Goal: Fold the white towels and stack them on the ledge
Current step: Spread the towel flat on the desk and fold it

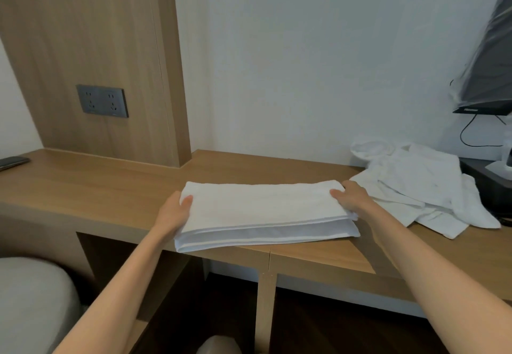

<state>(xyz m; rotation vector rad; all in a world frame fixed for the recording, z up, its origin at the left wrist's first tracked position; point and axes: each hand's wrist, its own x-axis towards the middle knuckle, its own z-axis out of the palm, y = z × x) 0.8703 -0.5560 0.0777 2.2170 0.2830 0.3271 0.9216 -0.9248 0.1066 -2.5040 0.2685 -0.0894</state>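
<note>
So the folded towel is lying lengthwise along the front edge of the ledge, near the middle, with its layered edge facing the person. Each hand has one short end: left hand pinches the left end and right hand the right, both with thumb on top. The fingers look tucked underneath, though they're hidden. My guess is that holding both ends keeps the layers from sliding apart while it gets squared up or folded over once more. The loose pile of white towels sits toward the right back corner, just beside the right hand, handy for grabbing the next one. A phone lies at the far left edge.
</note>
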